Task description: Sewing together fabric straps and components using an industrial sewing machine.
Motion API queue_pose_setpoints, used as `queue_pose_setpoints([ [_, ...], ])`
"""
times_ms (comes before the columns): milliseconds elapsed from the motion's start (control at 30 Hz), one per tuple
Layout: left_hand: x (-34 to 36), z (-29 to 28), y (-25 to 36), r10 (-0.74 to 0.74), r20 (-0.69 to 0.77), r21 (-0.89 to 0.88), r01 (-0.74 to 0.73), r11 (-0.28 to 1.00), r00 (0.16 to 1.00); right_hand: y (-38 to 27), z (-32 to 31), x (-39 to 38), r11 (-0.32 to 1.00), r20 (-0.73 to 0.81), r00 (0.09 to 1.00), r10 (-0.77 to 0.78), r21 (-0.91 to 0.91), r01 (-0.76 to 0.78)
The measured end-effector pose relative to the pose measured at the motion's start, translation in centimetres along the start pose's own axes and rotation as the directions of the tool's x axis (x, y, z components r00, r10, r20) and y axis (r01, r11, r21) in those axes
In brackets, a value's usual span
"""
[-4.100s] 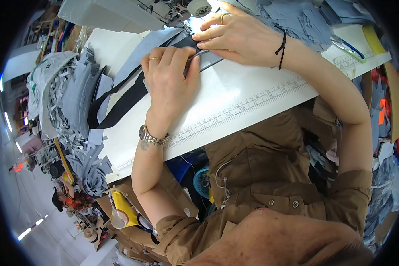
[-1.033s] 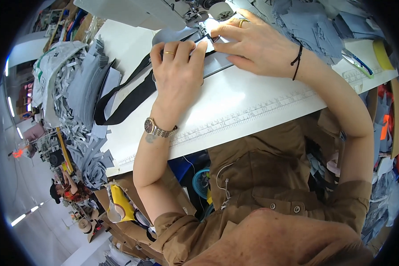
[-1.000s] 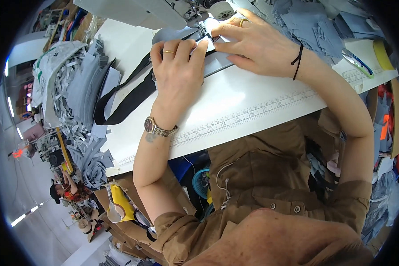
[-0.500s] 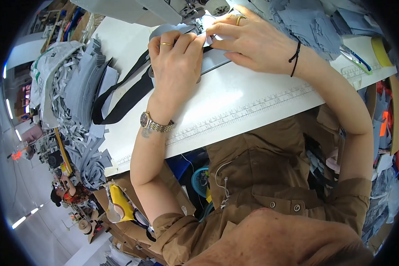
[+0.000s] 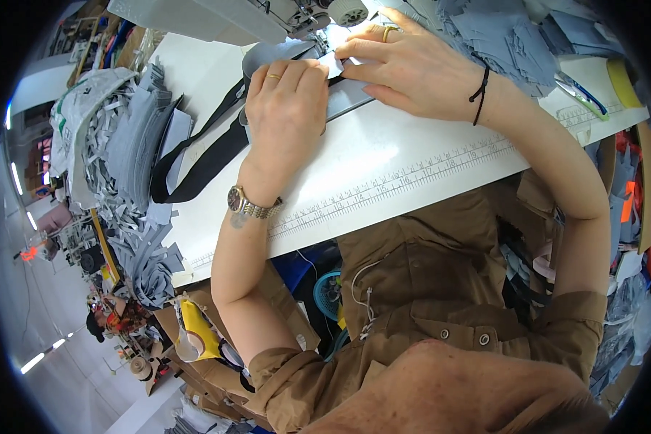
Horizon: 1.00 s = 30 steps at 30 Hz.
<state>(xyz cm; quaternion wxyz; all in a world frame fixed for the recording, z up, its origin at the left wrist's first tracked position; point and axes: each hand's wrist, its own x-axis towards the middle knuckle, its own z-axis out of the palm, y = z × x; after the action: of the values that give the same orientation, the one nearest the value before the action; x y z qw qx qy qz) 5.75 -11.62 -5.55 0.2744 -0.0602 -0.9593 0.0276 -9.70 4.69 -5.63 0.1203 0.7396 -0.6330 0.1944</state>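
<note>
Left hand over strap, right hand at white piece; can't tell either grip. Looks midway: piece by machine, strap looped toward worktop's left edge.

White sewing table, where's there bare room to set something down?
Bare patch: bordered by the left hand, right hand and printed ruler scale. Crowded: around the sewing machine, with black strap left and gray fabric pieces right.

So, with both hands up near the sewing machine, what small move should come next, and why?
Perhaps smooth the small pale piece flat with the right hand: it seems raised rather than flat, shows between that hand and the left hand, and sits close to the sewing machine.
</note>
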Motion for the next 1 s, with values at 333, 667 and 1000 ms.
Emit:
queue_pose_setpoints([
  [333,0.2,-0.1,-1.3,0.037,0.013,-0.049,-0.037,0.998,0.999,-1.0,0.4,-0.8,0.991,0.013,0.996,0.091,-0.1,-0.09],
  [667,0.0,1.0,-2.2,0.043,-0.03,-0.055,-0.044,0.997,0.999,-0.5,-1.1,0.5,0.992,0.223,0.968,0.113,-0.077,-0.098],
  [1000,-0.7,0.3,-1.7,0.082,0.002,-0.051,-0.082,0.995,0.997,0.3,0.0,-0.1,0.997,0.094,0.994,0.05,-0.066,-0.043],
])
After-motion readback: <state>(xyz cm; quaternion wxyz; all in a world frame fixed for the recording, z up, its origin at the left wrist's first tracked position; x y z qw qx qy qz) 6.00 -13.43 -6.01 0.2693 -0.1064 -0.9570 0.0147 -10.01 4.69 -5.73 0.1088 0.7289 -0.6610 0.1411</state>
